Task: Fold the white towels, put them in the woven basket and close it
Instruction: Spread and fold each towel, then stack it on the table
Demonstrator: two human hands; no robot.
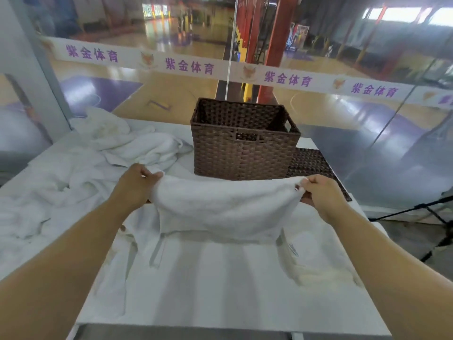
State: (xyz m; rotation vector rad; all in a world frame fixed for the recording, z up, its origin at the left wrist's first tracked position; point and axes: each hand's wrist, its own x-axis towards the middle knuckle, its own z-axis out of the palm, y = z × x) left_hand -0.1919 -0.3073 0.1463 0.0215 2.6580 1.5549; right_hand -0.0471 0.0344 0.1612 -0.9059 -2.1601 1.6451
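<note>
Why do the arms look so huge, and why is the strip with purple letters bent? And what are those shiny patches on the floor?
Head view: the wide-angle lens swells the forearms near the bottom corners and bows the lettered strip; the court floor mirrors bright lights as glare; the towel between the left hand and right hand looks washed out, while the woven basket looks fairly sharp.
</note>
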